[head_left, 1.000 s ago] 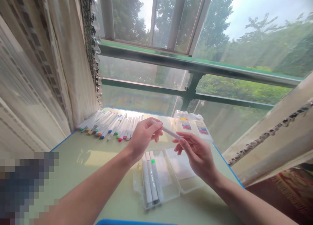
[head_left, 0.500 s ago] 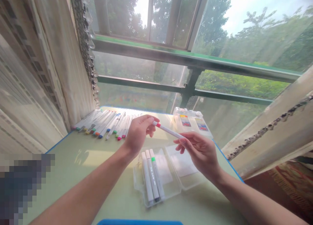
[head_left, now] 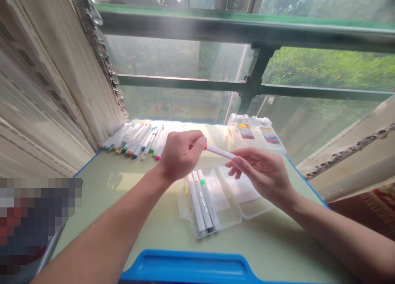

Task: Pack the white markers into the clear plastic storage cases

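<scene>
A white marker with a red band is held level above the table between my two hands. My left hand is closed round its red-banded end, hiding the cap. The other end is pinched by the thumb and fingers of my right hand. Below them lies an opened clear plastic case. In its left half rest several white markers side by side, one with a green band. Beyond my left hand, a row of markers with differently coloured ends lies on the table, partly covered by that hand.
A closed clear case with two picture labels stands at the table's far right. The pale green table has a blue edge and a blue tray part at the front. Curtains hang on the left, and a window is behind.
My left hand has turned and closed further over the red-banded end, hiding more of it. My right hand keeps its pinch. The view has tipped downward.
</scene>
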`<state>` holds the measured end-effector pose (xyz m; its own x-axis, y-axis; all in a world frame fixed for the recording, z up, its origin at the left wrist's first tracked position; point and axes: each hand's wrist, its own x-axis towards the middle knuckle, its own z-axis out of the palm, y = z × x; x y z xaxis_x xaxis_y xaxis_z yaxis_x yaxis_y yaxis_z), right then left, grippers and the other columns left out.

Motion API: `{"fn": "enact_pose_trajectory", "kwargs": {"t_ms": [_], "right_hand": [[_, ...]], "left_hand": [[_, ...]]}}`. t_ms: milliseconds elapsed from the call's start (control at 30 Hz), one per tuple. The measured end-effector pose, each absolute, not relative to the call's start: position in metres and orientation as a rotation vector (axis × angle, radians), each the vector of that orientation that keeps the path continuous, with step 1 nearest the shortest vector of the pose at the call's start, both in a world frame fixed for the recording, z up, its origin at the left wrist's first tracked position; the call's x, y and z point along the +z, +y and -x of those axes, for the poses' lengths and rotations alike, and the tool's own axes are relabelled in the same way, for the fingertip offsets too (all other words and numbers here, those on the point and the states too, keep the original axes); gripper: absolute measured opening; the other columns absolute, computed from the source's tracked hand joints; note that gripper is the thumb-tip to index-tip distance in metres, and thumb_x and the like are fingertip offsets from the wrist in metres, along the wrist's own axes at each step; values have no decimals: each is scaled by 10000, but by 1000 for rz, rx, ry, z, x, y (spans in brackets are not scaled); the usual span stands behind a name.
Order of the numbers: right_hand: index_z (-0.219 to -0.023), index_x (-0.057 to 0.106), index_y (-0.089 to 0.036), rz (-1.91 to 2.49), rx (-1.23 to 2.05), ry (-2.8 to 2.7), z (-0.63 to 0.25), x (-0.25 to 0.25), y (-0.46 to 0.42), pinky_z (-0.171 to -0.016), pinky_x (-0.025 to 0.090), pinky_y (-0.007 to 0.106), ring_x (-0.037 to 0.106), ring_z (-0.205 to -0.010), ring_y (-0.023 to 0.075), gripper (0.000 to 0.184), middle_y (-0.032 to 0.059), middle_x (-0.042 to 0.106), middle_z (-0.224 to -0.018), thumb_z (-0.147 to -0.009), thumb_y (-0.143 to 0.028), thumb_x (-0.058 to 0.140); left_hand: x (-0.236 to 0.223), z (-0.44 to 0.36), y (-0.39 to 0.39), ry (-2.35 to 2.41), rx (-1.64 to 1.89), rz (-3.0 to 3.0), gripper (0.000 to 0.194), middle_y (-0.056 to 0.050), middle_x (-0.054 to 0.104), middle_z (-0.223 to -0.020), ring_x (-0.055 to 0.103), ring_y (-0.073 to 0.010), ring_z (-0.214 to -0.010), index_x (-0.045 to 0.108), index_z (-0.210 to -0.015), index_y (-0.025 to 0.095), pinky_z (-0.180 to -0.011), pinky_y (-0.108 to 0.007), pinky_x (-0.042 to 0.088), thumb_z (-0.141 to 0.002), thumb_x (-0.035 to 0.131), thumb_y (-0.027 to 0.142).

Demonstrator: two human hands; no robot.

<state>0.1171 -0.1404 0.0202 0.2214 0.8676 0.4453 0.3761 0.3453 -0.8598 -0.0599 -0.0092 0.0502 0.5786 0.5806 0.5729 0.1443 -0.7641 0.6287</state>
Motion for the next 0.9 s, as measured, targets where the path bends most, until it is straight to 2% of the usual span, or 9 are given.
{"fn": "enact_pose_trajectory", "kwargs": {"t_ms": [100, 233, 400, 667, 900], "right_hand": [[-928, 704, -189, 1298, 489, -1441, -117, 20, -142, -543, 586, 277, 714, -606, 168, 193, 54, 762, -751, -870, -373, 711], [-965, 715, -185, 1354, 473, -1546, -115, 23, -145, -554, 575, 265, 703, -586, 158, 201, 32, 746, -705, -858, -356, 719], [-997, 709, -187, 1352, 479, -1572, -114, 24, -145, -543, 556, 258, 681, -565, 150, 215, 16, 728, -678, -860, -353, 706], [-932, 678, -177, 1353, 653, -1508, -113, 23, -144, -500, 567, 238, 703, -537, 149, 203, 31, 744, -697, -893, -375, 657], [-869, 677, -178, 1385, 610, -1513, -114, 21, -146, -510, 561, 257, 681, -536, 153, 203, 30, 725, -670, -859, -378, 710]], "left_hand": [[49, 59, -8, 598, 1056, -2273, 313, 28, 428, -528, 415, -118, -547, 524, -580, 176, -560, -256, 289, -883, 476, 237], [44, 55, -9, 600, 1060, -2055, 237, 16, 459, -560, 415, -128, -545, 574, -671, 188, -531, -253, 294, -875, 471, 251], [41, 49, -10, 541, 1049, -1779, 120, 27, 466, -578, 395, -102, -507, 607, -774, 185, -482, -234, 300, -861, 565, 256], [44, 46, -12, 536, 1017, -1798, 172, 12, 552, -594, 451, -85, -489, 669, -824, 141, -479, -232, 325, -865, 637, 306], [40, 45, -14, 567, 995, -1905, 228, -22, 661, -700, 547, -108, -589, 734, -972, 142, -580, -233, 407, -887, 608, 313]]}}
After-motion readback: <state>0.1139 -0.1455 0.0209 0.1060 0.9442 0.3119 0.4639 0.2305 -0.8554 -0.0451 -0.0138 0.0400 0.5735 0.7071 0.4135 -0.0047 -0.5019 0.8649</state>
